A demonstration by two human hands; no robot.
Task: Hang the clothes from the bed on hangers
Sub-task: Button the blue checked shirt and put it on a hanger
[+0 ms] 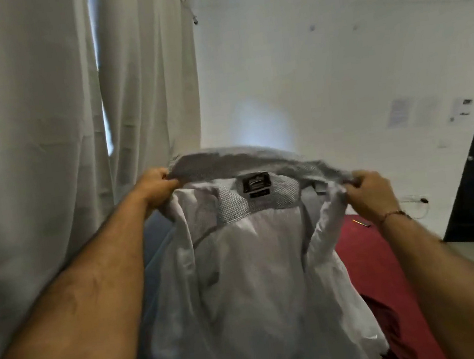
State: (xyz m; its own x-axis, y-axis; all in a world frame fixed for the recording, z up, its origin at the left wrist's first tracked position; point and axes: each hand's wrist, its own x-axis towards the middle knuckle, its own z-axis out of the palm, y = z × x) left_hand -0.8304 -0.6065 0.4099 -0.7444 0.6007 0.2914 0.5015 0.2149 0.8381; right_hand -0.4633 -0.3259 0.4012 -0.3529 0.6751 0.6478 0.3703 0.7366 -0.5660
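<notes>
the task looks barely begun on this garment: the white shirt (251, 282) is lifted off the red bed (367, 255) and held up in the air with its inside label facing the person, but no hanger is in view, so hanging is all still to do. the left hand (156, 189) pinches one end of the collar, the right hand (371, 192) the other; each grip is tight on cloth.

Both bare forearms reach up from the lower corners toward mid-frame, the left hand (157, 187) and right hand (370, 190) raised level, fingers curled, each pinching the pale grey fabric shirt (240, 268) at its collar.
</notes>
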